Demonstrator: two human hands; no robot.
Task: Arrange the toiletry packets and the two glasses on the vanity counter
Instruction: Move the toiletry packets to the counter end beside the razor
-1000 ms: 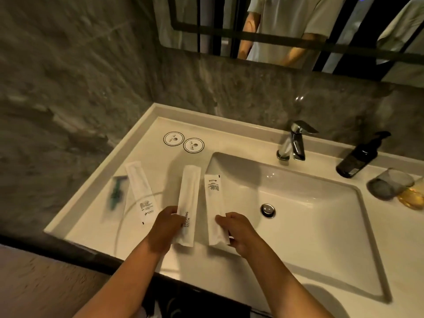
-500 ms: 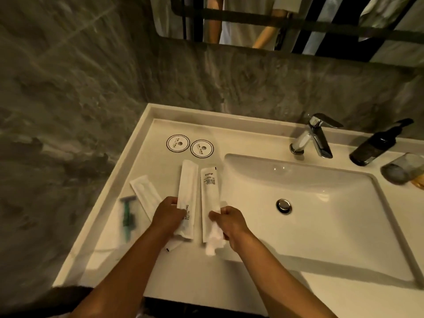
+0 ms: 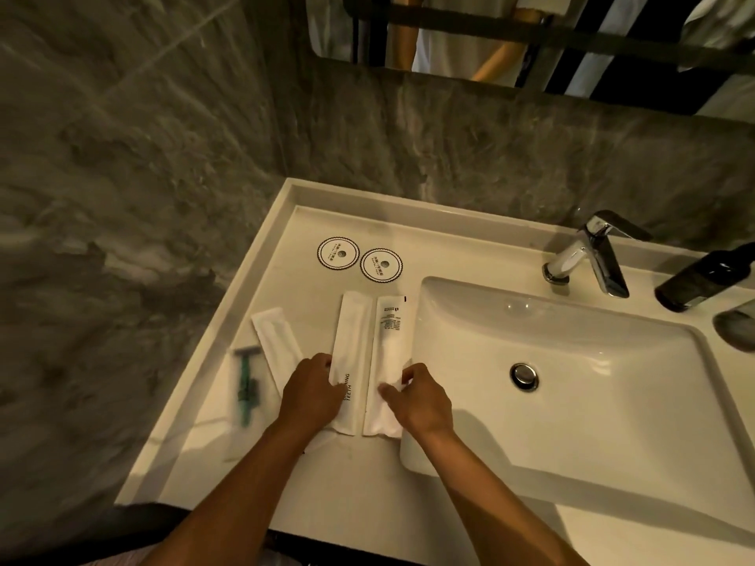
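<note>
Two long white packets lie side by side left of the basin. My left hand (image 3: 312, 392) grips the lower part of the toothbrush packet (image 3: 354, 341), printed with the word TEETH. My right hand (image 3: 421, 398) pinches the lower part of the printed packet (image 3: 390, 341) beside it. A third white packet (image 3: 274, 343) lies angled to the left, partly under my left hand. A clear packet with a green razor (image 3: 245, 386) rests near the counter's left rim. One glass (image 3: 737, 326) lies on its side at the right edge, mostly cut off.
Two round paper coasters (image 3: 338, 254) (image 3: 381, 265) sit at the back left of the white counter (image 3: 367, 475). The sink basin (image 3: 572, 381) fills the middle, with a chrome tap (image 3: 588, 251) behind it and a dark pump bottle (image 3: 702, 279) lying at the right. Marble walls close in left and behind.
The view has swung left and down. Both hands have drawn the two middle packets closer together into a parallel pair, and the right packet's crumpled lower end now lies flatter.
</note>
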